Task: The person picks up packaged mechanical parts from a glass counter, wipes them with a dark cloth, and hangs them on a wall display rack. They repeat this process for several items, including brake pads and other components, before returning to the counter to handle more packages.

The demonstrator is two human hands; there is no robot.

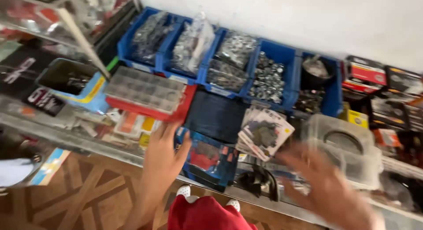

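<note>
- Blue-and-red flat packet (207, 159) lying on the glass worktop (57, 133), near its front edge, just right of the left hand.
- Little open room there: front rim of the worktop running as a pale strip from lower left to lower right, wooden patterned floor (79, 199) below it, and goods crowding the surface right up to that rim.
- Left hand (164, 157) spread open and flat, fingers pointing away toward the back, resting at the packet's left edge; nothing gripped.
- Right hand (328, 190) blurred, fingers splayed wide, above the worktop's right part; whether touching anything, impossible to tell; nothing seen held.
- Fan of pale carded packets (264, 133) between the two hands, just right of the blue-and-red packet.
- Dark black object (260, 181) below that fan, at the front rim.
- Dark flat pad (216, 115) just behind the packet.
- Clear compartment box on a red tray (147, 91) behind the left hand, blocking the way back.
- Row of blue bins (273, 76) along the white wall, filled with bagged and loose metal parts.
- Clear plastic case with a round ring (343, 144) beyond the right hand.
- Red garment and white shoe tips (207, 212) at the bottom edge.
</note>
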